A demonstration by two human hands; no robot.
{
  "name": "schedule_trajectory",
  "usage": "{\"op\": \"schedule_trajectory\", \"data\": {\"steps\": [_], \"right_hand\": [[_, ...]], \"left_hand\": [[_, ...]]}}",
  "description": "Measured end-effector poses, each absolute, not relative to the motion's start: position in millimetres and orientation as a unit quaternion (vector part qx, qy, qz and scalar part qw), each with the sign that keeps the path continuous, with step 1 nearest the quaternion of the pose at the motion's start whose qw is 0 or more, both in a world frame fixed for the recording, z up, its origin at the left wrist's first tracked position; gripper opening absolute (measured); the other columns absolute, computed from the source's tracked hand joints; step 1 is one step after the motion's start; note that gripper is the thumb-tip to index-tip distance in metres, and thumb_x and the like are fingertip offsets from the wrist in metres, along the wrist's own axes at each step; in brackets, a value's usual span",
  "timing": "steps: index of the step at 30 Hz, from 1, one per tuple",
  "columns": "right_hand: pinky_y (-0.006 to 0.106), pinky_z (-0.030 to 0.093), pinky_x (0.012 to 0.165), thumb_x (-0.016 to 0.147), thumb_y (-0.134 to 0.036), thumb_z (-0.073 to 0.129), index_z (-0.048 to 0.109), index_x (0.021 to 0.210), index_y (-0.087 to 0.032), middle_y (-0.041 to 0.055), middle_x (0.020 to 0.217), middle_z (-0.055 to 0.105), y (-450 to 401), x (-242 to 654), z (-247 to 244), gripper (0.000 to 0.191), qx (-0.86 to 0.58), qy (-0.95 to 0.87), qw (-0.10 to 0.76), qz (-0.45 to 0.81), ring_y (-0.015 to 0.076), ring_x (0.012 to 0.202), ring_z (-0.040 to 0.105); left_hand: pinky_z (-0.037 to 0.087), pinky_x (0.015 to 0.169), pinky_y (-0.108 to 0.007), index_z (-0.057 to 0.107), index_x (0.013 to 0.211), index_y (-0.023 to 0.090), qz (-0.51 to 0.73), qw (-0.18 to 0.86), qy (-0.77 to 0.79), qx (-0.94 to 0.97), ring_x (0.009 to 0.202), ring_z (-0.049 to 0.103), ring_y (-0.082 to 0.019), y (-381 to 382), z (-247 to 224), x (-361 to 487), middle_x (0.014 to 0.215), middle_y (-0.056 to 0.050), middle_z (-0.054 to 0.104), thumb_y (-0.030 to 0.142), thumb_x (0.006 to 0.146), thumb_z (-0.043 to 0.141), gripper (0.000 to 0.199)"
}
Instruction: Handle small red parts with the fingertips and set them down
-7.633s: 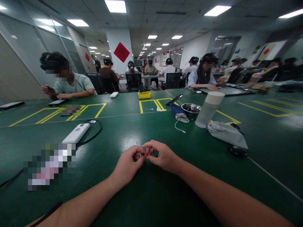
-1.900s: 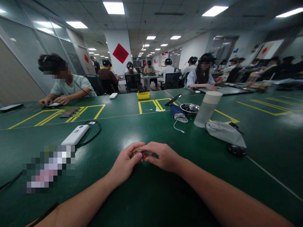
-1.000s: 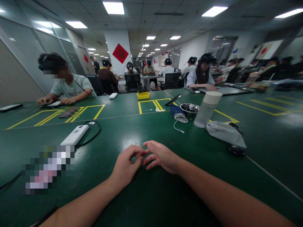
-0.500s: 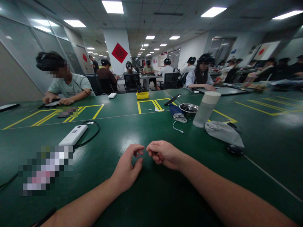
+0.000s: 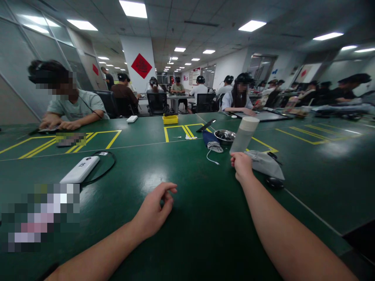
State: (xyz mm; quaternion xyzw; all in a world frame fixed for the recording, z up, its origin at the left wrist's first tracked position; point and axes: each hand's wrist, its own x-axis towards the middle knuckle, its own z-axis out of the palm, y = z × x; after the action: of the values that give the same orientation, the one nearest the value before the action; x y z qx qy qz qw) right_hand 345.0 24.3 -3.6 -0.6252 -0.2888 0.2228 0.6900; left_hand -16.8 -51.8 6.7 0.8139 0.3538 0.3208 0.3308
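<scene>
My left hand [image 5: 156, 208] hovers over the green table [image 5: 193, 218] with its fingers bent and its thumb apart, holding nothing. Farther out to the right, my right hand [image 5: 242, 166] has its fingers closed; whatever they hold, if anything, is hidden. It overlaps the base of a frosted bottle [image 5: 243, 134] with a pale lid, which stands tilted in view. Whether the hand touches the bottle I cannot tell. Just right of that hand lies a grey drawstring pouch [image 5: 267, 166], with a black mouse [image 5: 274, 182] against its near side.
A steel bowl [image 5: 225, 136], a blue-grey pouch [image 5: 212, 142] and a white cable [image 5: 211, 158] lie beyond. At left are a white power bank [image 5: 79, 169] with a black cable and a blurred-out item [image 5: 43, 216]. A yellow bin [image 5: 170, 119] stands farther back. People sit across the table.
My right hand has moved away from my left, forward and right to the bottle. My left hand stays nearly in place. The view has turned slightly to the right.
</scene>
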Motion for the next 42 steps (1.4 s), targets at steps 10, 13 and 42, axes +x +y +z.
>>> {"op": "schedule_trajectory", "data": {"steps": [10,13,42], "right_hand": [[0.021,0.044,0.05,0.085,-0.036,0.041,0.06,0.076,-0.014,0.0008,0.057,0.063,33,356,-11,0.03,-0.594,-0.208,0.761,0.159,0.0116,0.052,0.06],[0.023,0.044,0.051,0.091,-0.045,0.03,0.061,0.073,-0.013,0.0048,0.06,0.066,31,355,-9,0.048,-0.592,-0.209,0.76,0.171,0.0128,0.053,0.062],[0.038,0.04,0.093,0.09,-0.046,0.041,0.067,0.093,-0.016,0.0092,0.099,0.066,-22,198,14,0.039,-0.416,-0.632,0.441,0.483,0.0207,0.097,0.059]], "left_hand": [[0.046,0.062,-0.025,0.047,0.118,0.021,0.307,0.346,0.353,0.813,0.073,0.057,-0.013,-49,3,-17,0.097,-0.004,0.061,0.015,0.086,0.043,0.034],[0.047,0.066,-0.026,0.047,0.117,0.021,0.306,0.348,0.35,0.814,0.071,0.057,-0.012,-48,3,-17,0.095,-0.004,0.061,0.015,0.086,0.043,0.032],[0.046,0.069,-0.029,0.057,0.093,0.019,0.341,0.288,0.443,0.777,0.074,0.058,-0.015,-41,6,-16,0.082,-0.002,0.062,0.015,0.084,0.044,0.016]]}}
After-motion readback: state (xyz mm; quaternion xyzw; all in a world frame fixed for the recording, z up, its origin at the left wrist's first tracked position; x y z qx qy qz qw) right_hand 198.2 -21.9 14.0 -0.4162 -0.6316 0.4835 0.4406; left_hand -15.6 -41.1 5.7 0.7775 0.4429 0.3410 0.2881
